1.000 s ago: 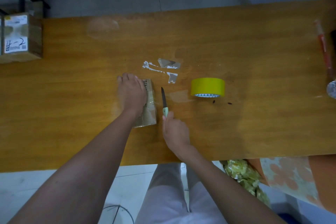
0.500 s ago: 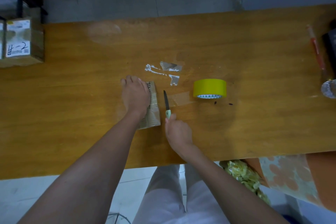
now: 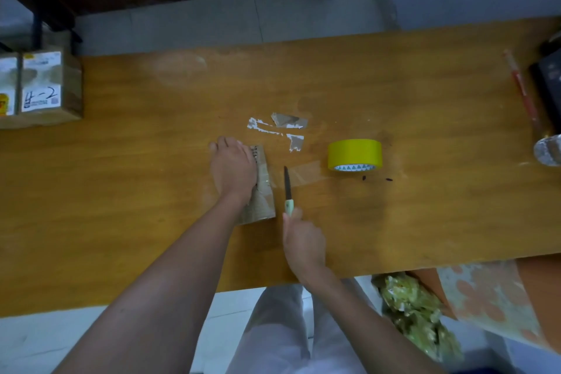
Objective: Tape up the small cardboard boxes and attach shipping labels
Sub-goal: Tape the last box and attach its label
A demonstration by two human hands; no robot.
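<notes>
A small cardboard box wrapped in clear tape lies mid-table. My left hand presses flat on its top, hiding most of it. Just right of the box, my right hand grips the pale green handle of a small knife, blade pointing away from me along the box's right side. A strip of clear tape runs across the table from the box toward a yellow tape roll. Torn label scraps lie beyond the box.
Two labelled cardboard boxes stand at the far left of the wooden table. A red pen-like stick, a dark object and a shiny thing sit at the right edge. Patterned bags lie below the table's front.
Both hands keep nearly the same pose on the box and the knife. The view has tilted, so the table sits lower in the frame.
</notes>
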